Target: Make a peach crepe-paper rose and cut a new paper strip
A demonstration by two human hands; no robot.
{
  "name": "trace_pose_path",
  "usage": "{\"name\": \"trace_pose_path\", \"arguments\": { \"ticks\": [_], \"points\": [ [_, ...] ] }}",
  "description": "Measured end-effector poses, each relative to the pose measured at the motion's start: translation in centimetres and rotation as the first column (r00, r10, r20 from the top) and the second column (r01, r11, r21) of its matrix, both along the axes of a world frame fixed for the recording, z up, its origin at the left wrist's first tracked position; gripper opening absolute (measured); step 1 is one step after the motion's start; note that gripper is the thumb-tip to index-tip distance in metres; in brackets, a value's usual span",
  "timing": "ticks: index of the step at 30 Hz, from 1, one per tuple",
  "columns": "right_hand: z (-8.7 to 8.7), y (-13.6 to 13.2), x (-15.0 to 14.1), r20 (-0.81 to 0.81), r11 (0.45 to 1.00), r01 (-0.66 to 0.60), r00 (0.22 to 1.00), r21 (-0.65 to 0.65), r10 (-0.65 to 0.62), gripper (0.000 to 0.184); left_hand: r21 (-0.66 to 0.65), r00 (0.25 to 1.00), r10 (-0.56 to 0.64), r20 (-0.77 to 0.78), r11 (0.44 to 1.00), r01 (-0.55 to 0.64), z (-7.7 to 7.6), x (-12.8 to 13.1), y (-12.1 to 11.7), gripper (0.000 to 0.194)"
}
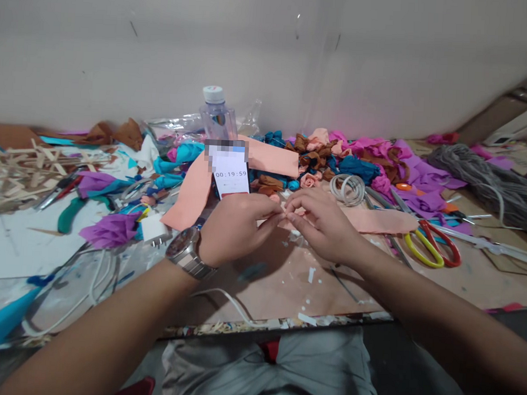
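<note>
In front of the phone my left hand (239, 226), with a metal watch (185, 249) on its wrist, pinches thumb against fingers. My right hand (317, 221) meets it fingertip to fingertip, also closed in a pinch. Between them is a bit of peach crepe paper. A peach crepe paper strip (377, 220) stretches rightward from behind my right hand; the fingers hide most of the held end. The phone (230, 172) leans upright just behind my left hand, showing a timer. Another peach paper piece (193, 188) curves around the phone's left side.
A plastic bottle (219, 118) stands behind the phone. Crumpled paper flowers (318, 159) are heaped along the back. Scissors (433, 245) with yellow and red handles lie at right, near grey yarn (485, 179). Pliers (70, 215), a white charger (156, 228) and wooden sticks (30, 170) are at left.
</note>
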State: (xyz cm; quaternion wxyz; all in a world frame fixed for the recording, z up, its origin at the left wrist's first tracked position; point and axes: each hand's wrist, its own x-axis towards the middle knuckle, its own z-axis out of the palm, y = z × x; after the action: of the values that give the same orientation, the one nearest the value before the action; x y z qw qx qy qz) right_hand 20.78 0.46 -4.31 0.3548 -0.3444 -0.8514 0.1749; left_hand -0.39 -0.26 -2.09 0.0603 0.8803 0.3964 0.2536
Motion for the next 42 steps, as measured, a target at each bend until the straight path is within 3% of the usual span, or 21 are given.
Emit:
{"name": "trace_pose_path", "arguments": {
  "ticks": [4, 8, 12, 21, 32, 42],
  "points": [
    [-0.1, 0.3, 0.2, -0.013, 1.0, 0.004, 1.0, 0.012, -0.004, 0.002, -0.079, 0.999, 0.035, 0.014, 0.996, -0.034, 0.1, 0.1, 0.1, 0.031],
    [0.0, 0.2, 0.0, 0.006, 1.0, -0.008, 1.0, 0.003, 0.008, 0.008, -0.202, 0.995, 0.01, 0.097, 0.979, 0.01, 0.4, 0.1, 0.0, 0.032],
    [0.1, 0.1, -0.1, 0.038, 1.0, -0.003, 0.999, -0.014, 0.004, 0.011, -0.372, 0.981, 0.017, 0.195, 0.926, 0.057, 0.8, -0.2, 0.2, 0.03],
    [0.3, 0.1, 0.0, 0.006, 1.0, -0.017, 1.0, -0.009, 0.017, 0.011, -0.62, 0.953, 0.134, 0.272, 0.782, 0.067, 1.1, -0.9, 1.3, 0.029],
    [-0.1, 0.4, 0.1, -0.016, 1.0, -0.014, 1.0, -0.007, 0.014, 0.009, -0.637, 0.944, 0.119, 0.306, 0.763, 0.11, 1.1, -1.0, 1.3, 0.033],
    [0.3, 0.4, 0.3, -0.045, 0.998, 0.04, 0.998, 0.051, -0.037, 0.016, -0.551, 0.959, 0.111, 0.259, 0.833, 0.052, 1.0, -1.0, 1.3, 0.035]
  ]
}}
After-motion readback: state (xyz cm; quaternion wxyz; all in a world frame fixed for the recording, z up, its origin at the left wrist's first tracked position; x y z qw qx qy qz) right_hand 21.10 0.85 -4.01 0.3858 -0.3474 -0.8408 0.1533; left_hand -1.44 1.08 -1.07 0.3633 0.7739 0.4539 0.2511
